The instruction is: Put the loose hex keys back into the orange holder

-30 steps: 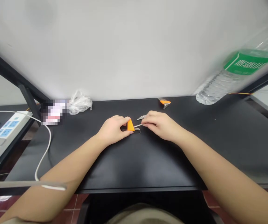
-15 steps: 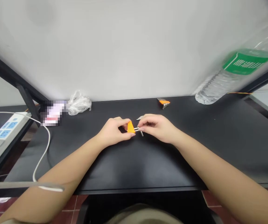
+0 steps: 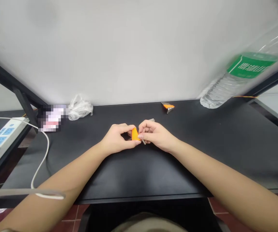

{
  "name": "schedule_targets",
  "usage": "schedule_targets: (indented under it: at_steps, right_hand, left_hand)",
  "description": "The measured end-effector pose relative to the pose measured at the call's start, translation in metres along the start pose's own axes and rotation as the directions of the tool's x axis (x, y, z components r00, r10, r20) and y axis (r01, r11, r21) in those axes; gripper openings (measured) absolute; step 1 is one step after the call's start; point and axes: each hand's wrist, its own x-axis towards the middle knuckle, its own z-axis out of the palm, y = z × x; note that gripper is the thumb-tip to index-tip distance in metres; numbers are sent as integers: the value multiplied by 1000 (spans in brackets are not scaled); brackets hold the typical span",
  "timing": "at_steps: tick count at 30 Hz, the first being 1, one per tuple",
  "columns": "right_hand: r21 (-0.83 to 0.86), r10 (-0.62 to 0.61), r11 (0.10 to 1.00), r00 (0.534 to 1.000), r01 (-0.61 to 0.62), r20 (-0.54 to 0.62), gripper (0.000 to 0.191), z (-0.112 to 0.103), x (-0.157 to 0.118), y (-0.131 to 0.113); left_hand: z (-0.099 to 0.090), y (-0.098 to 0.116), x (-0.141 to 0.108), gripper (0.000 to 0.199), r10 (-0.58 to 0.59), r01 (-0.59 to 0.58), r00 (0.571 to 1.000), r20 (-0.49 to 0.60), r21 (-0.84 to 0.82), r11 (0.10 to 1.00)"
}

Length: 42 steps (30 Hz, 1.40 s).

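My left hand (image 3: 117,136) is closed round a small orange hex key holder (image 3: 135,134), gripping it between thumb and fingers just above the table. My right hand (image 3: 156,133) pinches at the holder's right edge. Below its fingertips shows a short silver end of a hex key (image 3: 143,141); the rest is hidden by the fingers and the holder. Behind my right hand, several loose hex keys (image 3: 152,120) lie on the table, partly covered by the hand. Farther back is a second orange holder (image 3: 169,106) filled with hex keys.
A large clear bottle (image 3: 240,72) with a green label stands at the back right. A crumpled plastic bag (image 3: 80,108) lies at the back left. On the far left are a white power strip (image 3: 2,138) and a pale cable (image 3: 42,162) crossing over my left forearm.
My right hand has moved left to the orange holder, and the silver length seen between hand and holder is now mostly out of sight. The left hand keeps its grip. The view has shifted slightly.
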Motion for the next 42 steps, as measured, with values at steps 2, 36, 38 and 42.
schedule_targets:
  at_steps: [2,36,38,42]
  right_hand:
    - [-22,-15,1000,999,16,36,28,1,0,1]
    - [-891,-245,403,963,208,113,14,-25,-7,-12]
    - [-877,-257,428,960,218,113,14,-26,-7,-11]
    - [-869,-284,441,953,227,104,11,-29,-7,-10]
  left_hand:
    - [0,1,0,15,-5,6,1000,18,-64,998]
    - [-3,-16,5,28,14,-13,1000,1,365,931]
    - [-3,-16,5,27,12,-10,1000,-3,364,931]
    - [-3,-17,4,25,13,-17,1000,12,355,935]
